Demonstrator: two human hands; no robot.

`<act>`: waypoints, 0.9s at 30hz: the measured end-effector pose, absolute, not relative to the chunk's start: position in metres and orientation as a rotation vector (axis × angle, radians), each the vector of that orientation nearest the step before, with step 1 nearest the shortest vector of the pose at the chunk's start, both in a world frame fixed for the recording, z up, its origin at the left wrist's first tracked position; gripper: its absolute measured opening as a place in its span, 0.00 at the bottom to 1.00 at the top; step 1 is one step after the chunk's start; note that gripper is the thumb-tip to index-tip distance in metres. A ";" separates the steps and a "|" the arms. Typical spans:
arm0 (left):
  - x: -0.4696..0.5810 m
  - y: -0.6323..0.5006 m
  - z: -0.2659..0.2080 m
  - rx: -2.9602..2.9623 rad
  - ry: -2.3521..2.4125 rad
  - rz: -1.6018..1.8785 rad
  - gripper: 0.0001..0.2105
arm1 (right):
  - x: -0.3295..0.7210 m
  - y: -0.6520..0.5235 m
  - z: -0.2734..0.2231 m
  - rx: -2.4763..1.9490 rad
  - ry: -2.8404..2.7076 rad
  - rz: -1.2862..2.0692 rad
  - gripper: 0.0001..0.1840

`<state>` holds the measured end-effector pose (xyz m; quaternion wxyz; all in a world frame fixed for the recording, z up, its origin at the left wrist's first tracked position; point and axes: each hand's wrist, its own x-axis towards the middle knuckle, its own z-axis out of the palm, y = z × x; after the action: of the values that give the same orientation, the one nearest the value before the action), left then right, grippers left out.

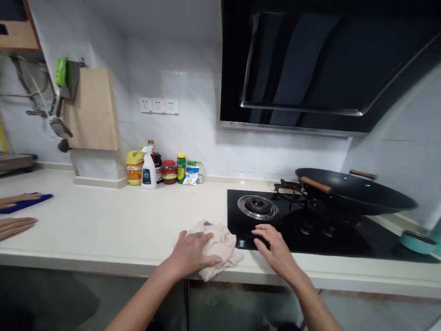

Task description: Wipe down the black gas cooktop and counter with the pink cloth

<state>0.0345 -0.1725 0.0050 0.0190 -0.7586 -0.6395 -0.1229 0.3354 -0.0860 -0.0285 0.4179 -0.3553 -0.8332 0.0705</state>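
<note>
A crumpled pale pink cloth [222, 243] lies on the counter at the front left corner of the black gas stove [344, 241], partly hanging over the counter edge. My left hand [193, 252] holds its left side, with thumb and fingers curved over the fabric. Just right of the cloth, my right hand [274, 250] hovers over the stove's front edge, its fingers apart and holding nothing. The stove's left burner [257, 207] is bare. A large black wok [354, 191] with wooden handles sits at the right burner.
Along the wall stand a yellow jug [134, 168], a white spray bottle [149, 170], a red-lidded jar [169, 172] and other seasonings. At far left, another person's hands [17, 227] rest near a blue cloth [43, 198]. A teal round object [417, 242] sits right. A range hood [296, 64] hangs above.
</note>
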 end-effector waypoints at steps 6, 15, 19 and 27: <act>0.054 -0.162 0.007 -2.422 -1.991 -0.260 0.45 | 0.426 -0.047 -0.060 -1.420 -1.898 -0.161 0.16; 0.092 -0.176 -0.007 -2.330 -1.850 -0.543 0.33 | 0.428 -0.046 -0.076 -1.484 -2.009 -0.161 0.19; 0.086 -0.183 -0.018 -2.319 -1.747 -0.637 0.25 | 0.432 -0.044 -0.079 -1.477 -2.004 -0.141 0.20; 0.025 -0.208 -0.028 -2.130 -1.804 -0.702 0.17 | 0.435 -0.043 -0.082 -1.492 -2.009 -0.118 0.20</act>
<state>0.0253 -0.2076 -0.0280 0.1314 -0.7336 -0.6214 -0.2417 0.4348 -0.0427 -0.0817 0.3128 -0.5656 -0.7617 -0.0449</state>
